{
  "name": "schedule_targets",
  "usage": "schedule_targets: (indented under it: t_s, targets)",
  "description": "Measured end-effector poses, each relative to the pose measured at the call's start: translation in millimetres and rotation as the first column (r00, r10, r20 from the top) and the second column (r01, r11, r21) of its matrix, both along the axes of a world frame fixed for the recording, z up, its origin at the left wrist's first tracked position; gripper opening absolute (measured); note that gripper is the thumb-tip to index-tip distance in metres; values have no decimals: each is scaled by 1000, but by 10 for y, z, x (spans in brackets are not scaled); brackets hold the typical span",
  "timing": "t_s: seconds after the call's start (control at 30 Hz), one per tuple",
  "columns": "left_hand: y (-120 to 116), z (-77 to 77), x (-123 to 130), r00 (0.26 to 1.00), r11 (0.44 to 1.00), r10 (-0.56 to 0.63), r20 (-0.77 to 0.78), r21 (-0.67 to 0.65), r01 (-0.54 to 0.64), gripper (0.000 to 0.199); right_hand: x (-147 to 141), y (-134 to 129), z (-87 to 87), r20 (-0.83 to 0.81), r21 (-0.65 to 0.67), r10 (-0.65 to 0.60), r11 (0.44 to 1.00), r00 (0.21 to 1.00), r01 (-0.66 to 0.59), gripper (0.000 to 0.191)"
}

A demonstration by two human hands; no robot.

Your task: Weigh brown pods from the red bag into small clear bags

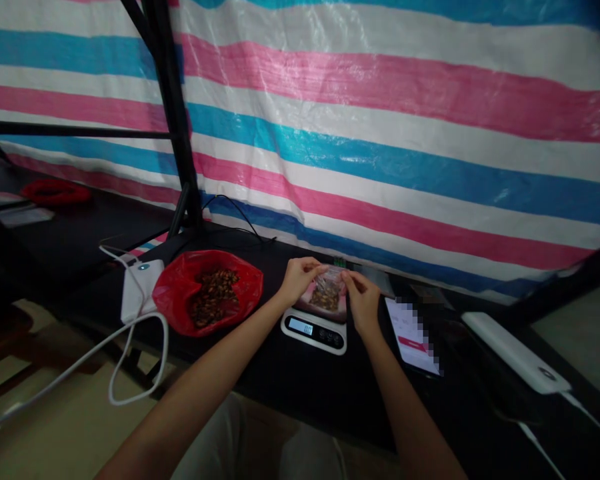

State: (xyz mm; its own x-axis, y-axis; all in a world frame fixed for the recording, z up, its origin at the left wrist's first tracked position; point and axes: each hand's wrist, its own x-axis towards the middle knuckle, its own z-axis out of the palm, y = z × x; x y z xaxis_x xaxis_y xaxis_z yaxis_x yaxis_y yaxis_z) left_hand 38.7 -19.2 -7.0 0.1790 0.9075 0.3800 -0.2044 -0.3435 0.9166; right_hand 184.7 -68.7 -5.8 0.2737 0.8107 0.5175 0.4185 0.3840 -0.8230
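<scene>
a striped pink, blue and white plastic tarp (380, 133) is hanging behind everything, closing off the far side. a black metal frame post (173, 113) is standing in front of it at the left. the dark black surface (290, 380) is running across the view, its near edge lying just in front of the person's forearms and its far edge meeting the tarp. a red plastic bag of brown nuts (207, 290) is sitting open to the left, near the scale, with bare surface between them. a white power bank with a looping white cable (140, 287) is lying at the left edge, touching the red bag. a phone with a lit screen (413, 337) is lying just right of the scale. a small white digital kitchen scale (314, 328) is carrying a small clear plastic bag of brown nuts (327, 293). the left hand (300, 277) and right hand (361, 297) are flanking this bag, fingers of each pinching its top edge.
</scene>
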Motion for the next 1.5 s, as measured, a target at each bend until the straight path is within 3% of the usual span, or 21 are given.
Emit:
schedule_targets:
  t_s: [0.2, 0.37, 0.53, 0.73, 0.9, 1.27, 1.5]
  targets:
    - [11, 17, -4, 1000, 999, -13, -24, -36, 12, 32, -14, 6, -11, -34, -1, 4, 1000, 999, -4, 29]
    - [10, 23, -33, 998, 998, -60, -35, 12, 61, 34, -15, -13, 34, -59, 2, 40, 999, 997, -40, 29]
    - [0, 17, -53, 988, 986, -101, -118, 120, 115, 31, 21, -25, 26, 62, -18, 77, 997, 995, -76, 26]
    - [-29, 20, -49, 976, 980, -112, -186, 141, 139, 29, 31, -12, -30, 243, -47, 34, 999, 969, -23, 27]
    - [-34, 13, -41, 976, 980, -80, -204, 163, 114, 26, 16, -22, -9, 250, -13, 40, 999, 967, -38, 26]
    - [-12, 34, -11, 994, 995, -101, -51, 12, 102, 29, -29, -19, -19, 144, 21, 36, 999, 989, -39, 27]
    - [-3, 15, 4, 995, 996, -93, -43, 0, 93, 30, -23, -16, -19, 107, 24, 51, 998, 993, -54, 30]
